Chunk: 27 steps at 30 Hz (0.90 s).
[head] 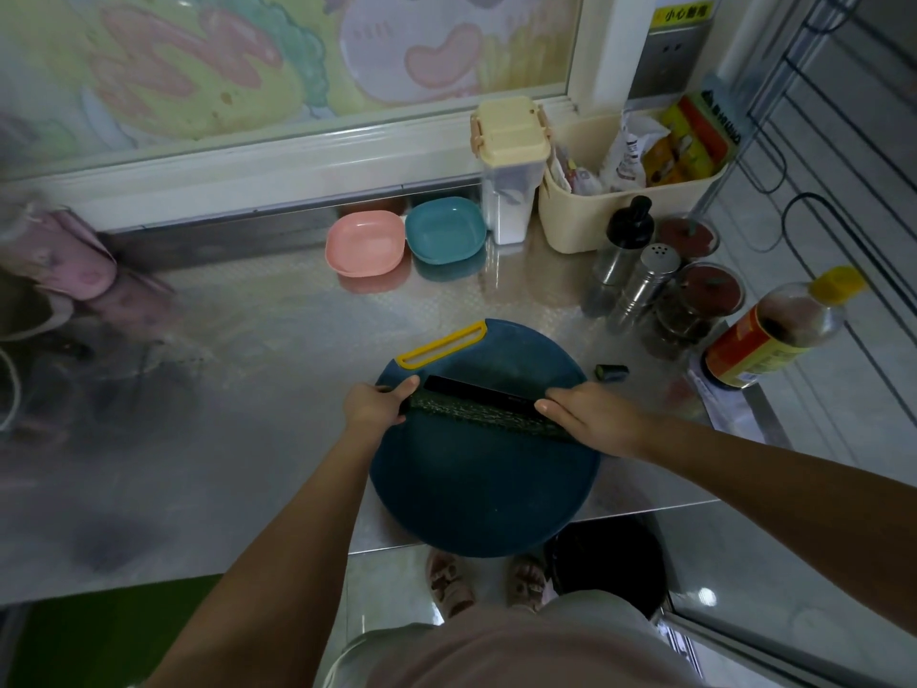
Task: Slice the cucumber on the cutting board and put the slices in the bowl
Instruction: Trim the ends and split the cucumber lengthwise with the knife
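The cucumber lies across the round blue cutting board, with a black knife along its far side. The left hand grips its left end with curled fingers, and the right hand closes round the knife's handle end. A pink bowl and a teal bowl sit well behind.

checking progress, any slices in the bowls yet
No, the pink bowl and blue bowl are empty, and the cucumber lies on the board.

You stand at a steel counter under dim light. At 12 o'clock a window pane with a pastel cartoon film sits in a white frame. Pale glossy floor tiles show at 6 o'clock, a green patch at 7 o'clock.
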Tool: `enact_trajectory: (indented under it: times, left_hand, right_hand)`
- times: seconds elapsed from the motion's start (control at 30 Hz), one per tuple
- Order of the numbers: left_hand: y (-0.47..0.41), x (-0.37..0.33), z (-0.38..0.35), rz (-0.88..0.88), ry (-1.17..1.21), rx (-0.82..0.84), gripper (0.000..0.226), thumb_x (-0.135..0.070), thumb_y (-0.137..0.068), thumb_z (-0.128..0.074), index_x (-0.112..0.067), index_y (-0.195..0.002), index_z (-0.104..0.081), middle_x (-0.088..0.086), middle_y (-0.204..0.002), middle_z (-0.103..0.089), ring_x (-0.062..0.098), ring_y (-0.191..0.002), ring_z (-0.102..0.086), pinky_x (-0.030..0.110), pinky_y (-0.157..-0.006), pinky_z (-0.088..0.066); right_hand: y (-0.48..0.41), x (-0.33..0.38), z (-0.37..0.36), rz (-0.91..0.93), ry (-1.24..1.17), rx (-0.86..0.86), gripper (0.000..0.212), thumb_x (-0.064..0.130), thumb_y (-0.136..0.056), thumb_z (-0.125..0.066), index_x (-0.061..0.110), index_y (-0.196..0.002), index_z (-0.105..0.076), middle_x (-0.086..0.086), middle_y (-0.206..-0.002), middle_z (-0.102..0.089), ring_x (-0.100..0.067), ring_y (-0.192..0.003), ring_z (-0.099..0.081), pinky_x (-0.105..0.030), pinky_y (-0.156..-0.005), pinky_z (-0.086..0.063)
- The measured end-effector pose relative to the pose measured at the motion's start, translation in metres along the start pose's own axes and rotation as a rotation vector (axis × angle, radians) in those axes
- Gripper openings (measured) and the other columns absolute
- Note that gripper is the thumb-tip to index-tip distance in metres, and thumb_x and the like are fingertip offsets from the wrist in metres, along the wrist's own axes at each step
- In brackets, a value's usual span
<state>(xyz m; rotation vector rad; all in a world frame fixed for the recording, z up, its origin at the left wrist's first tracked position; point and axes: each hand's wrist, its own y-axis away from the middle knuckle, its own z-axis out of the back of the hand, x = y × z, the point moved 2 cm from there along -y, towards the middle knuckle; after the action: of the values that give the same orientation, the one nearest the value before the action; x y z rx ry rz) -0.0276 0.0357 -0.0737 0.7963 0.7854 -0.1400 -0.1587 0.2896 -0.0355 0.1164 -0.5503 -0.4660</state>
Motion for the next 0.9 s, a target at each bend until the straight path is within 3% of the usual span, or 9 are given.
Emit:
enact_trajectory:
  times: [0.1, 0.27, 0.37, 0.47, 0.57, 0.67, 0.77, 0.9]
  left_hand:
    - [-0.001, 0.003, 0.0, 0.01, 0.001, -0.017, 0.038, -0.034, -0.076, -0.076, -0.005, -0.062, -0.056, 0.01, -0.067, -0.059, 0.002, -0.032, -0.054, 0.044, -0.081, -0.055]
    - [-0.003, 0.006, 0.0, 0.007, 0.001, -0.004, 0.04, -0.036, -0.074, -0.077, -0.001, -0.069, -0.058, 0.026, -0.102, -0.065, 0.006, -0.037, -0.057, 0.044, -0.079, -0.056]
    - [-0.002, 0.003, 0.001, 0.011, 0.025, -0.011, 0.052, -0.036, -0.075, -0.076, 0.01, -0.096, -0.062, 0.024, -0.12, -0.059, 0.017, -0.058, -0.061, 0.041, -0.076, -0.057]
    - [-0.001, 0.002, 0.001, 0.007, 0.037, 0.008, 0.061, -0.036, -0.075, -0.076, 0.013, -0.108, -0.059, 0.025, -0.124, -0.057, 0.018, -0.061, -0.059, 0.041, -0.077, -0.057]
    - [-0.001, 0.005, 0.002, -0.005, 0.052, 0.016, 0.059, -0.034, -0.077, -0.075, 0.015, -0.105, -0.06, 0.027, -0.111, -0.062, 0.018, -0.059, -0.058, 0.043, -0.078, -0.056]
    - [0.001, 0.006, 0.001, -0.037, 0.045, 0.03, 0.037, -0.031, -0.079, -0.073, 0.003, -0.072, -0.06, 0.016, -0.077, -0.058, 0.017, -0.058, -0.057, 0.04, -0.076, -0.057]
    - [-0.002, 0.008, 0.001, -0.058, 0.009, 0.017, 0.04, -0.031, -0.078, -0.074, -0.006, -0.056, -0.051, 0.006, -0.053, -0.053, 0.01, -0.046, -0.059, 0.04, -0.076, -0.056]
    - [-0.003, 0.01, -0.001, -0.078, 0.0, 0.016, 0.036, -0.029, -0.079, -0.074, -0.005, -0.059, -0.055, 0.007, -0.056, -0.053, 0.013, -0.051, -0.058, 0.036, -0.072, -0.057]
  right_hand:
    - [0.002, -0.001, 0.001, -0.001, 0.007, 0.005, 0.034, 0.035, -0.1, -0.031, 0.015, -0.074, -0.042, 0.008, -0.058, -0.037, -0.017, -0.059, -0.043, -0.029, -0.06, -0.028]
    - [0.0, -0.006, 0.001, -0.023, -0.066, -0.001, 0.039, 0.036, -0.099, -0.031, 0.012, -0.071, -0.043, 0.006, -0.057, -0.038, -0.009, -0.052, -0.04, -0.026, -0.058, -0.024]
    - [-0.005, -0.008, 0.003, -0.024, -0.075, 0.017, 0.038, 0.034, -0.099, -0.032, 0.012, -0.07, -0.043, 0.006, -0.057, -0.038, -0.005, -0.051, -0.038, -0.025, -0.059, -0.025]
    - [-0.007, -0.009, 0.004, -0.04, -0.095, 0.045, 0.037, 0.033, -0.1, -0.033, 0.013, -0.071, -0.045, 0.005, -0.06, -0.042, -0.004, -0.054, -0.041, -0.027, -0.06, -0.029]
    - [-0.008, -0.01, 0.004, -0.046, -0.145, 0.091, 0.036, 0.033, -0.1, -0.034, 0.019, -0.068, -0.045, 0.004, -0.061, -0.047, -0.003, -0.056, -0.044, -0.025, -0.061, -0.032]
    - [-0.007, -0.006, 0.006, -0.037, -0.175, 0.101, 0.037, 0.032, -0.1, -0.035, 0.028, -0.063, -0.04, 0.008, -0.059, -0.045, -0.002, -0.055, -0.045, -0.019, -0.06, -0.033]
    - [-0.004, -0.001, 0.005, -0.009, -0.153, 0.06, 0.036, 0.029, -0.1, -0.035, 0.026, -0.064, -0.039, 0.008, -0.058, -0.042, -0.001, -0.056, -0.047, -0.017, -0.057, -0.029]
    - [0.002, 0.003, 0.004, 0.029, 0.045, 0.033, 0.034, 0.04, -0.098, -0.028, 0.021, -0.073, -0.041, 0.004, -0.061, -0.046, -0.012, -0.057, -0.047, -0.029, -0.059, -0.029]
